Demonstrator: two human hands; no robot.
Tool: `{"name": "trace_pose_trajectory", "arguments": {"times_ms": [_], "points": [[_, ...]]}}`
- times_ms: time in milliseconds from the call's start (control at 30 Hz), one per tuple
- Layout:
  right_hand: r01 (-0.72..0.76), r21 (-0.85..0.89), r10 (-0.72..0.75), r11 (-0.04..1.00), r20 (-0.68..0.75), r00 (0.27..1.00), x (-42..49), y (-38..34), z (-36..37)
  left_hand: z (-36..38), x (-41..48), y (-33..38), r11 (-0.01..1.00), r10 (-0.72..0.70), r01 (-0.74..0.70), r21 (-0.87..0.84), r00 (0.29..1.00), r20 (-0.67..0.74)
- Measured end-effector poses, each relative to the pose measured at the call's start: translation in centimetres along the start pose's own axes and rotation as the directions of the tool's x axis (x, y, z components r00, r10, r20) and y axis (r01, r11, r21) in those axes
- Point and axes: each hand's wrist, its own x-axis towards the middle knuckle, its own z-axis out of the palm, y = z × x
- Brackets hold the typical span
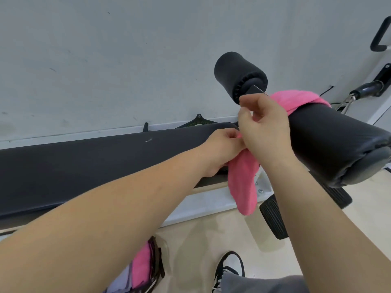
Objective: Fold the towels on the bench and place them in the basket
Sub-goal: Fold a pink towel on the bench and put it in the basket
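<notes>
The pink towel (243, 182) is long and thin right now, like a rope. One end lies over the fat black pad (330, 140) up on the right. From there it runs down and left through both hands, and the other end hangs loose toward the floor.

The left hand (222, 149) has a closed grip, pinching the towel just past the end of the long black surface (84, 161). The right hand (264, 127) sits just above it, nearer the pad end. Its fingers are curled and seem to pinch the towel too.

The towel looks soft and fuzzy and will flop. The pad and surface look smooth and squashy. To spread it flat, the top end must slide off the pad first.

The basket (157, 256) is on the floor, down by the left arm, with a pink cloth (140, 267) inside.
</notes>
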Motion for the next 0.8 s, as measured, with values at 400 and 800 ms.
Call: {"name": "trace_pose_trajectory", "arguments": {"times_ms": [400, 800], "points": [[0.013, -0.058, 0.040, 0.998, 0.812, 0.582, -4.6, -5.2, 8.2, -16.3, -15.7, -0.8, 0.988, 0.031, -0.004, 0.154, 0.985, -0.171], [-0.249, -0.055, 0.121, 0.967, 0.958, 0.258, -8.6, -8.0, 15.9, -23.1, -22.1, -3.8, 0.868, 0.077, 0.031, 0.496, 0.977, -0.197]]}}
